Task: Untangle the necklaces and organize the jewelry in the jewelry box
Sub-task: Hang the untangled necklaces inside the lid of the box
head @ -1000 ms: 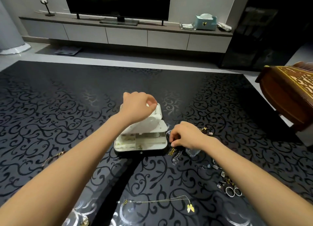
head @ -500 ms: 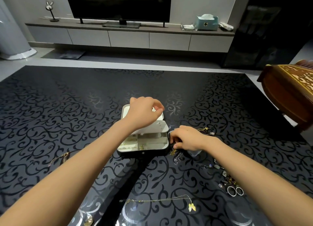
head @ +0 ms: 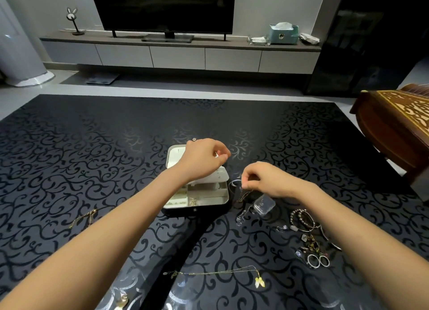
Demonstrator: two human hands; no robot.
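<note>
While pinching a dangling thin gold chain [head: 243, 195], the right hand [head: 267, 179] is hovering.
The open white-lined black jewelry box [head: 197, 211] is sitting just to its left; the left hand [head: 204, 159] is curling above it, hold unclear.

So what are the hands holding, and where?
The right hand pinches a chain near its top; the rest dangles. The left hand curls over the box; if it holds anything, I cannot tell.
</note>
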